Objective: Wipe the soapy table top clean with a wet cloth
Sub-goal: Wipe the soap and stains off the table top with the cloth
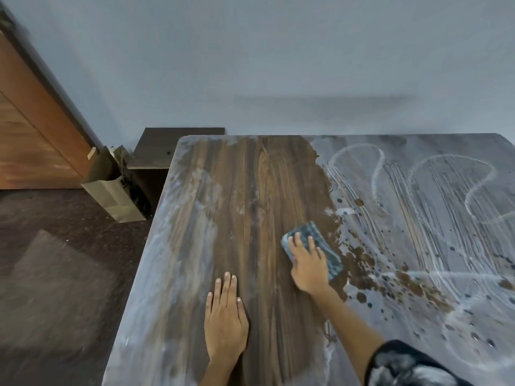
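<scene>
Head view: wooden table top [250, 190] against a grey-blue wall [250, 65]; its middle band shows bare dark grain, while whitish soap film [418, 204] with swirled streaks covers the right part and thinner smears line the left edge; dark floor [55, 274] at left, with a paper bag [111, 190] beside a low dark cabinet [167, 149] and a brown door [28, 135]; left hand [225, 316] lies flat, fingers straight, on wiped wood; right hand [309, 266] presses, fingers extended, on the folded blue-grey cloth [320, 246] at the boundary of the soap.
</scene>
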A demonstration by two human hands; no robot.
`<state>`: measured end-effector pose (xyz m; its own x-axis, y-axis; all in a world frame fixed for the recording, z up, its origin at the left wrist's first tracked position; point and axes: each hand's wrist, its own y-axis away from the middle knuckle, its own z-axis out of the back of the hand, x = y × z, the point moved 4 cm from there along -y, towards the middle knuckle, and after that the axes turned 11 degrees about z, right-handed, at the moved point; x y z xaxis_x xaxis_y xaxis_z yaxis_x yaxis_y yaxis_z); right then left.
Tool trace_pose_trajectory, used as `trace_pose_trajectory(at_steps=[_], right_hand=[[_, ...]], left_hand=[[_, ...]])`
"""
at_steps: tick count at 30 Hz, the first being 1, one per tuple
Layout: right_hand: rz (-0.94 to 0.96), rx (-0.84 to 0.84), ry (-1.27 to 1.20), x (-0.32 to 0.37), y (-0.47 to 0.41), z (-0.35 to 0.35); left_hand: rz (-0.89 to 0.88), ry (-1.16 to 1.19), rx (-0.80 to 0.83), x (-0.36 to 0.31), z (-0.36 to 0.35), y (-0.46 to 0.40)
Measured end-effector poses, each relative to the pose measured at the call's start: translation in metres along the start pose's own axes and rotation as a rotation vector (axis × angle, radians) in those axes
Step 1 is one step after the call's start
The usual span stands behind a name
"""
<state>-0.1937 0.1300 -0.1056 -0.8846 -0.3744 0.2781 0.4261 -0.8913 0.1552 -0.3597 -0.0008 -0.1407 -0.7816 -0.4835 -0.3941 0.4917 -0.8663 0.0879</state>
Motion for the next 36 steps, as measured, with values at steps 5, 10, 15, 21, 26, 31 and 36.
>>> trace_pose_trajectory(at_steps=[5,10,15,21,26,31,36], right_hand=[[0.424,0.094,-0.063,0.071,0.065,-0.029],[0.475,0.081,0.049,0.033,0.135,-0.035],[0.045,-0.044,0.096,-0.038,0.112,-0.013],[0.081,0.079,0.081,0.014,0.077,-0.026],[0.499,0.126,0.202,0.061,0.151,-0.063],[0.437,0.042,0.231,0.001,0.204,-0.053],[0.033,-0.026,0.192,-0.052,0.175,-0.024]], left_hand=[[-0.025,-0.036,0.066,0.009,-0.001,0.014],[0.022,-0.047,0.04,0.009,-0.002,0.028],[0.044,-0.099,0.004,0.005,-0.01,0.045],[0.027,-0.126,0.073,0.007,-0.011,0.073],[-0.048,-0.046,0.089,0.016,-0.002,0.085],[-0.052,0.065,0.083,0.017,0.005,0.086],[0.01,0.174,0.105,0.013,0.012,0.085]])
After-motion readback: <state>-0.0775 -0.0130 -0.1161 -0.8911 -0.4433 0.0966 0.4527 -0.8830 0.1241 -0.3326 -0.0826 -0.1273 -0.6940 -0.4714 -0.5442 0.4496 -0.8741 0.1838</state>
